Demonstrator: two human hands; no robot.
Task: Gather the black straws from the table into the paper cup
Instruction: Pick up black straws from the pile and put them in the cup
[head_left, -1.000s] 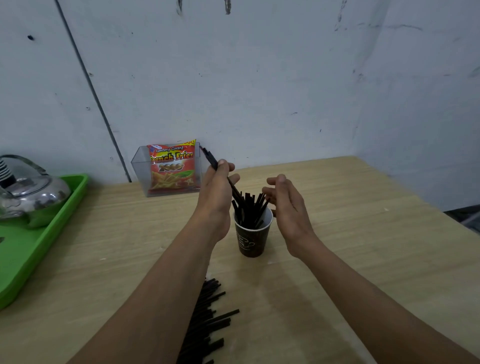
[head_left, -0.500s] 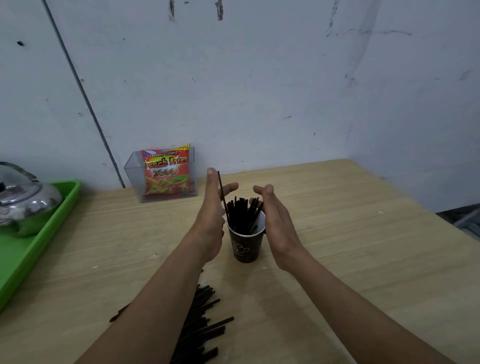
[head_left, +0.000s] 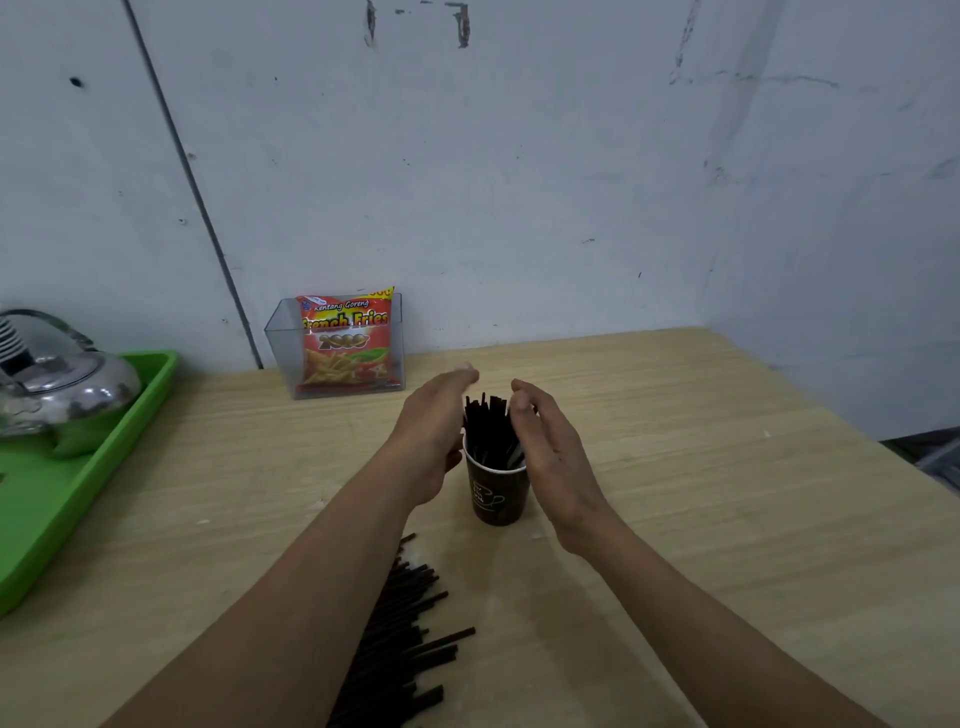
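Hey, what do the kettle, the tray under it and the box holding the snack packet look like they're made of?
Kettle: polished metal, probably stainless steel, judging by its mirror-like reflections.
Tray: bright green and smooth with a raised rim, likely moulded plastic.
Box: clear rigid plastic, perhaps acrylic; the wall and packet show through it.

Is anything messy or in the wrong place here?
Yes. A heap of black straws lies loose on the table, nearer the person than the paper cup, not inside it. The straws in the cup lean unevenly. Nothing looks broken.
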